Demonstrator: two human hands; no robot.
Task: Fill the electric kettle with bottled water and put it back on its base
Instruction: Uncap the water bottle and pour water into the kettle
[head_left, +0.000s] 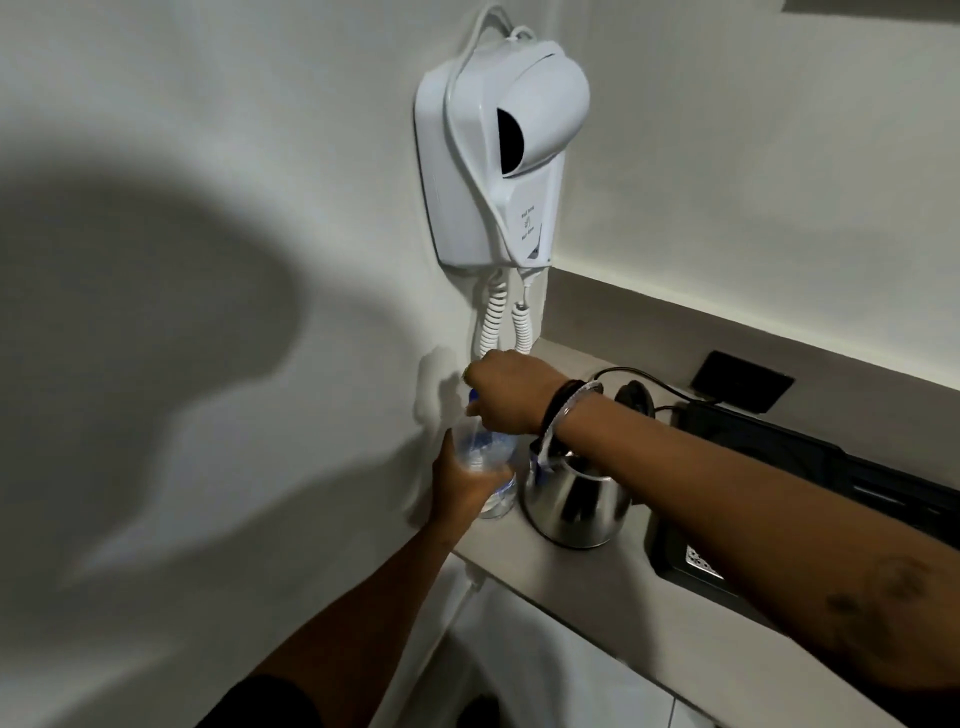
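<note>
A clear plastic water bottle (485, 457) with a blue cap stands on the grey counter (597, 587) by the left wall. My left hand (460, 486) wraps around its body. Closed over the cap at the bottle's top is my right hand (506, 395). Right beside the bottle sits the steel electric kettle (574, 506), off its base, its top partly hidden by my right wrist. The black round kettle base (635, 396) lies behind it with its cord running to the right.
A white wall-mounted hair dryer (498, 156) with coiled cords hangs above the bottle. A black tray (779, 467) takes up the counter's right side, with a dark wall socket (742, 382) behind it. The counter's front edge runs diagonally below the kettle.
</note>
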